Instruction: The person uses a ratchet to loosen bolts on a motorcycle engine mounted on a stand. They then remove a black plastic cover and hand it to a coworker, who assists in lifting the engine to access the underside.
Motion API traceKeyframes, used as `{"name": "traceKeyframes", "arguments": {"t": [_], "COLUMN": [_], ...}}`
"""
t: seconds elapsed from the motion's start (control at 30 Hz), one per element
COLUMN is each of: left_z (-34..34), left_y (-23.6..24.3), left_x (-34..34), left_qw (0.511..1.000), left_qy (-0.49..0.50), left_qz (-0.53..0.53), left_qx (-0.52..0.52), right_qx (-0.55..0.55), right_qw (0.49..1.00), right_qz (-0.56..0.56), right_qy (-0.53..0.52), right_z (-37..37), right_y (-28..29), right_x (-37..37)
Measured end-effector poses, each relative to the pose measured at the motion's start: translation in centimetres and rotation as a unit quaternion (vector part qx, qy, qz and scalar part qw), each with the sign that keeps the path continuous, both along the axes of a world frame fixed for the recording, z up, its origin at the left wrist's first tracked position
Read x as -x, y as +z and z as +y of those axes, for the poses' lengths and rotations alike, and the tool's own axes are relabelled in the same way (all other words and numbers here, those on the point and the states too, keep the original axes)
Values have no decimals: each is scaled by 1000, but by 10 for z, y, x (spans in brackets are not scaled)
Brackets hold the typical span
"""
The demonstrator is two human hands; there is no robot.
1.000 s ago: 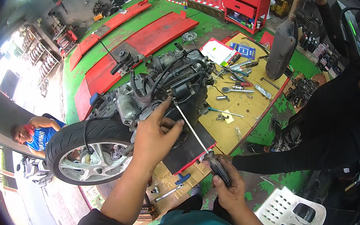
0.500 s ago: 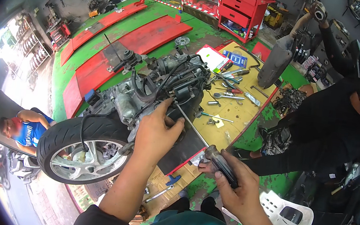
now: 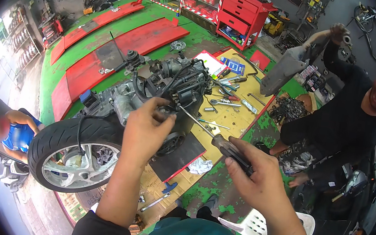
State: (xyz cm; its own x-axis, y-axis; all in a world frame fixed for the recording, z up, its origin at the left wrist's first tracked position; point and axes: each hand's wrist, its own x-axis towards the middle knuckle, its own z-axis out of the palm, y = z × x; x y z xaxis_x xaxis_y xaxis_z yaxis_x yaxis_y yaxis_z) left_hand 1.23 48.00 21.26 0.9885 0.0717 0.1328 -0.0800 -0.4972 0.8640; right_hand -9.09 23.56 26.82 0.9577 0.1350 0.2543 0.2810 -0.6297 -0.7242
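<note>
My right hand (image 3: 256, 169) is closed round the dark handle of a screwdriver (image 3: 232, 153). Its thin metal shaft slants up and left, and the tip meets the black parts on top of a scooter engine (image 3: 124, 105). Close by the tip is my left hand (image 3: 146, 124), its thumb and index finger apart and bent against the engine. Part of its fingers is hidden among dark hoses and fittings. A rear wheel (image 3: 78, 163) with a black tyre and pale spokes is attached at the engine's near left.
Pliers, wrenches and other tools (image 3: 228, 87) lie on the yellow bench top (image 3: 223, 117). At right, another person (image 3: 336, 116) in black holds a long grey part (image 3: 283, 72). A white plastic chair (image 3: 254, 227) stands near my right forearm. Another person (image 3: 19, 135) sits at left.
My left index finger has drawn back from beside the screwdriver tip. My right fingers have shifted along the handle. The other person's long grey part leans more to the left at its lower end.
</note>
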Motion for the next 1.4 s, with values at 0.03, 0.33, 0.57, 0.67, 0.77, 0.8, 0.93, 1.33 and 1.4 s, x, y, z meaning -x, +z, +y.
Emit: {"name": "traceKeyframes", "arguments": {"t": [0.03, 0.33, 0.57, 0.67, 0.77, 0.8, 0.93, 1.33, 1.4], "left_z": [6, 47, 21, 24, 22, 20, 21, 21, 24], "left_y": [4, -11, -21, -29, -27, -26, -31, -38, -39], "left_x": [0, -53, -66, -68, -64, -62, -64, -64, -67], "left_qw": [1000, 936, 971, 963, 965, 966, 974, 974, 975], "left_qy": [-2, -144, -111, -112, -87, -78, -80, -75, -96], "left_qz": [-3, -194, -104, -161, -152, -146, -123, -149, -132], "left_qx": [13, -257, -183, -186, -197, -199, -172, -154, -149], "right_qx": [-47, -334, -201, -31, 77, 114, 199, -105, -89], "right_qw": [998, 921, 970, 997, 994, 990, 976, 986, 990], "right_qz": [40, 189, 109, -36, -77, -76, -86, 101, 83], "right_qy": [-21, -64, -79, -56, -34, -23, 10, -76, -77], "right_z": [-1, -18, -25, -18, -9, -8, -5, 3, 8], "right_y": [-4, -67, -91, -80, -53, -46, -36, -71, -64], "right_x": [0, 3, 3, 9, 11, 12, 15, 16, 15]}}
